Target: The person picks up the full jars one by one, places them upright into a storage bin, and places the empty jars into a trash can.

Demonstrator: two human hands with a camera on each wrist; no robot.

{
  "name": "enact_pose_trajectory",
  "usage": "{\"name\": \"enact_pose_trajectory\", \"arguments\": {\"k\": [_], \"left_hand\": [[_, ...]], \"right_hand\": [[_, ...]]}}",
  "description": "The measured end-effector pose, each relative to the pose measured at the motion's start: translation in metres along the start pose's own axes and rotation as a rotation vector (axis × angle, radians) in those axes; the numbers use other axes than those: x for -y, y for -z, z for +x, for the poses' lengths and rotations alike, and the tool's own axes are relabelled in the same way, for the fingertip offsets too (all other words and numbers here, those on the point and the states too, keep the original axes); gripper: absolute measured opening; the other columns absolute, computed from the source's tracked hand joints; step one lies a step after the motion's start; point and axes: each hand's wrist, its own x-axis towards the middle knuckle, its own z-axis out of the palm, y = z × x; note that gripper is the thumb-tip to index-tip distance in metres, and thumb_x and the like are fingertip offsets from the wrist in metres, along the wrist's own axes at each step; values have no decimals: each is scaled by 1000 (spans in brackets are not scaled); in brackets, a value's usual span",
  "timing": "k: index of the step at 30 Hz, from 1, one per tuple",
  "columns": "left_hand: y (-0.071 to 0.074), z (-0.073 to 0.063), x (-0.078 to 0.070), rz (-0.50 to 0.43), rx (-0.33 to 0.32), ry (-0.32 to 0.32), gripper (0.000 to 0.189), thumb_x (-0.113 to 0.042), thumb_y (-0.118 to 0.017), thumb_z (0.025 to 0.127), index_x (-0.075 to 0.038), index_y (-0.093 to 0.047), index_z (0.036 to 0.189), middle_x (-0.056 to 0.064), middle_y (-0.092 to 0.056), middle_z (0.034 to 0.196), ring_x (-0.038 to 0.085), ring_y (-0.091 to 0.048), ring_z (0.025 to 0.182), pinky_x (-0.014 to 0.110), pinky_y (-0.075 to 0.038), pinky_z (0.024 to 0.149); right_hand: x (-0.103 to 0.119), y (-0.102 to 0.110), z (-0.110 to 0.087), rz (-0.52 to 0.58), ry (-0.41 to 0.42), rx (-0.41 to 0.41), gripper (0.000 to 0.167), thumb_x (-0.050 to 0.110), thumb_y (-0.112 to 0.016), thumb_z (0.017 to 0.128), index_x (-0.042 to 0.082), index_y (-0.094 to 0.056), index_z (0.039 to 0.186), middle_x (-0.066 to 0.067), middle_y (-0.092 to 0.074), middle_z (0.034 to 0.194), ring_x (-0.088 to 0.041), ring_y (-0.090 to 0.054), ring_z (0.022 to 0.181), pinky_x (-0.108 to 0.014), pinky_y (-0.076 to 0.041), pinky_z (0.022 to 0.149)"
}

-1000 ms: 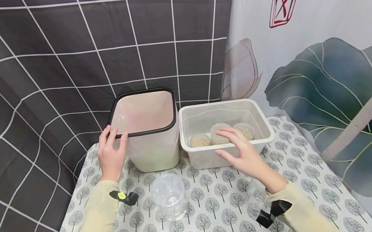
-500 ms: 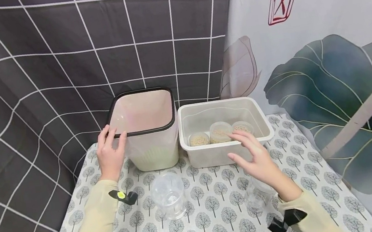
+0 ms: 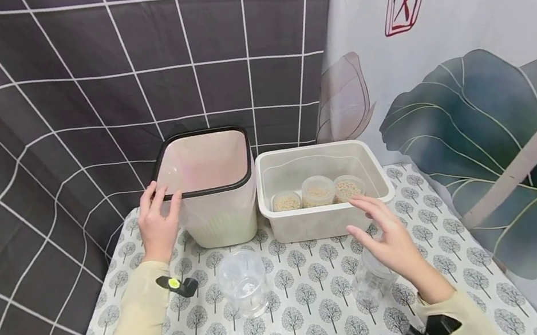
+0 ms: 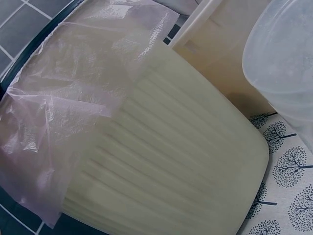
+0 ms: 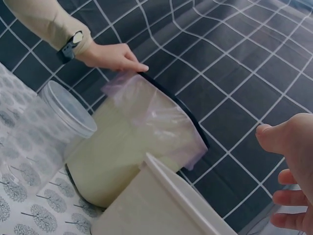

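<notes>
My left hand [image 3: 158, 224] rests on the left front corner of a trash bin [image 3: 219, 221], with its fingers lying over the black rim. The bin is pale green and lined with a translucent pinkish bag [image 4: 63, 88]. My right hand [image 3: 388, 239] holds nothing; its fingers are spread apart above the table, just in front of a white plastic tub [image 3: 329, 223]. Inside that tub stand three clear containers of pale beans or grains: a left one [image 3: 286, 202], a middle one [image 3: 318, 192] and a right one [image 3: 348, 187].
A clear lidded jar [image 3: 243, 284] stands on the tree-print tablecloth [image 3: 297, 325] before the bin. Another clear jar [image 3: 372, 276] is partly behind my right hand. Behind is a dark grid curtain [image 3: 224, 81]; a leaf-print curtain [image 3: 491, 122] hangs at right.
My right hand has drawn back from over the tub, rightward and toward me, uncovering the containers inside. The left hand stays at the bin's rim.
</notes>
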Motion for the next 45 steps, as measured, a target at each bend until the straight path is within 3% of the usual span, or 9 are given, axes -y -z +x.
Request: {"name": "enact_pose_trajectory", "arguments": {"k": [8,17,25,29,35,38,42,45], "left_hand": [[0,0,1,9,-2,-11,38,-26,-64,88,1,-63,115,17,-49,131,30,-45,123,40,-38,102],[0,3,2,7,-19,-22,37,-25,-65,88,2,-63,114,17,-49,131,31,-47,121,41,-39,101],[-1,8,1,3,-21,-20,38,-25,-65,88,2,-63,114,17,-49,131,30,-47,121,41,-39,101],[-1,7,0,1,-14,-8,38,-25,-65,88,3,-63,114,17,-49,131,31,-47,121,41,-39,101],[-2,4,2,1,-28,-17,38,-24,-65,88,3,-63,114,18,-50,130,31,-47,121,42,-39,100],[-3,3,2,-1,-31,-17,38,-24,-65,88,3,-63,114,18,-50,130,31,-46,122,41,-38,101],[-4,1,3,-7,-31,-14,38,-24,-65,87,3,-63,114,18,-50,131,31,-46,122,40,-38,102],[-4,0,4,-10,-31,-15,38,-24,-65,88,2,-63,114,17,-50,131,31,-45,122,41,-38,102]], "right_hand": [[-6,9,-13,-18,23,-36,57,-4,-76,70,2,-57,123,-15,-53,125,-13,-50,106,-13,-37,91],[-13,21,-29,-20,-42,-16,58,-4,-75,71,4,-56,125,-12,-49,131,-14,-44,120,-16,-33,100],[-21,27,-46,-66,-99,-2,56,-1,-74,73,1,-55,125,-12,-48,132,-9,-39,122,-12,-29,99],[-23,27,-57,-87,-144,19,57,1,-75,74,6,-54,127,-11,-45,134,-7,-37,123,-18,-31,100],[-25,23,-67,-87,-160,25,57,1,-76,72,6,-56,125,-13,-44,135,-16,-37,124,-12,-26,99],[-26,21,-73,-84,-175,32,58,2,-76,72,7,-55,126,-13,-43,136,-22,-34,127,-27,-27,104],[-29,19,-82,-69,-204,40,60,1,-76,72,7,-54,127,-15,-40,137,-20,-30,130,-51,-28,102],[-30,16,-89,-52,-214,35,60,0,-76,71,6,-55,126,-17,-41,136,-18,-31,128,-58,-29,98]]}}
